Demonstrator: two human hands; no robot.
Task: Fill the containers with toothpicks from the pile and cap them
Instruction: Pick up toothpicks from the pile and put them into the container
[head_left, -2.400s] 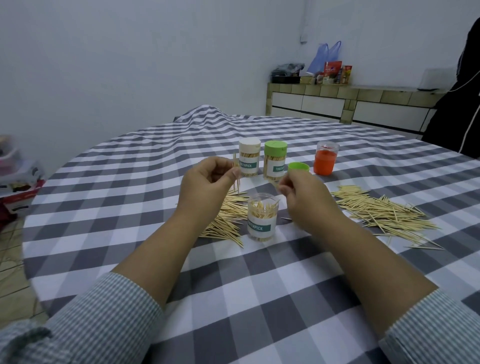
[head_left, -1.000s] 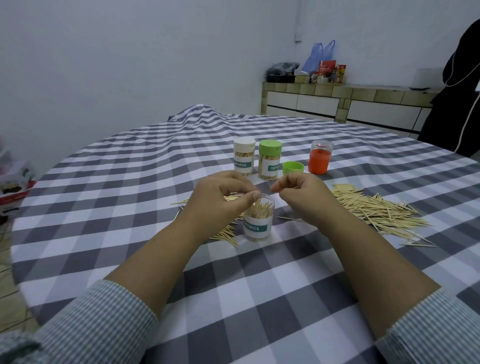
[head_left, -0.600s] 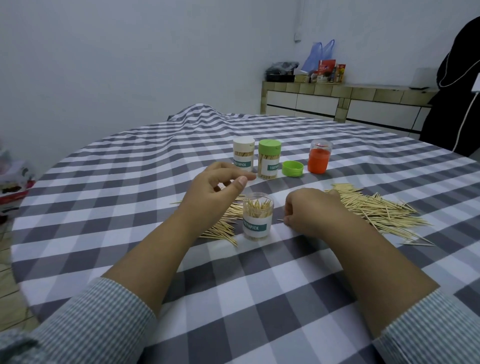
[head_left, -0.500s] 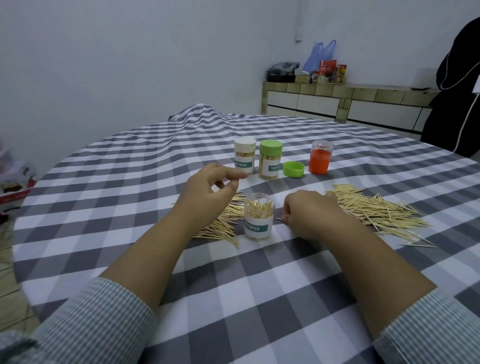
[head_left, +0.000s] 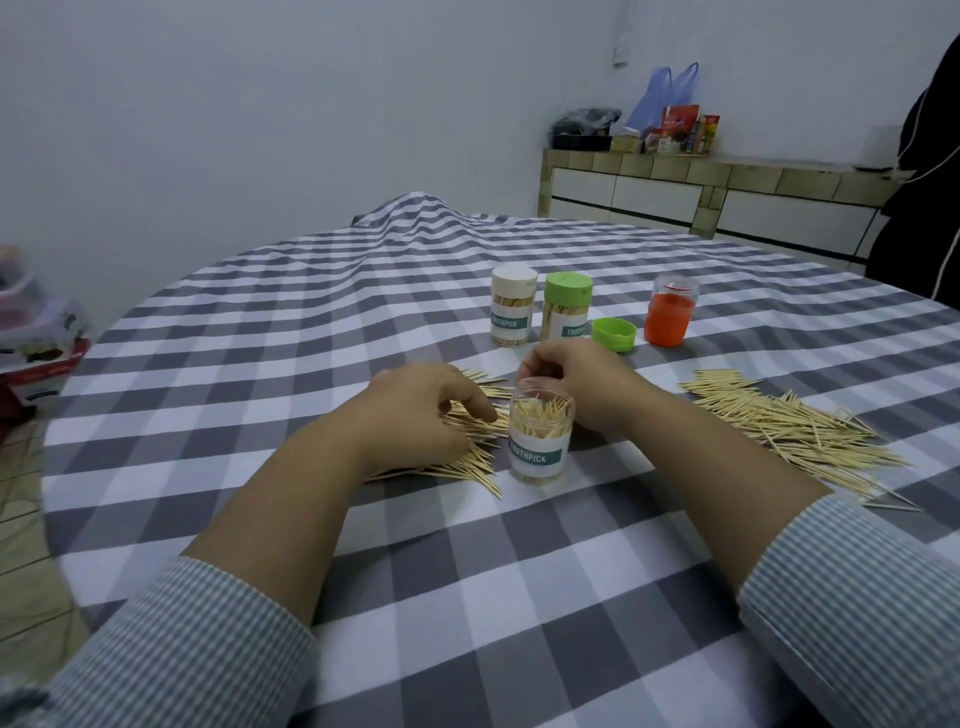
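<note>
Nearest the camera, two forearms in striped sleeves are reaching across the checked tablecloth toward an open jar. The jar is standing upright between the hands, uncapped and already crowded with toothpicks, which probably explains its spot: both hands can feed it without stretching.

The left hand is lying palm-down on the near pile, just left of the jar. Its fingers are curling loosely over the sticks, seemingly gathering a bunch; whether it is actually pinching any cannot be told. The right hand is hovering just behind the jar's rim with its fingers bent toward the thumb, likely dropping or straightening sticks, though no toothpick is plainly showing in its grip.

A second, larger pile is lying spread out to the right, well apart from the jar, as reserve stock.

Farther back, a white-capped jar and a green-capped jar are standing side by side, both appearing finished. Just beside them a loose green cap is waiting, presumably for the open jar. An orange jar is standing near it, uncapped as far as can be told.
</note>
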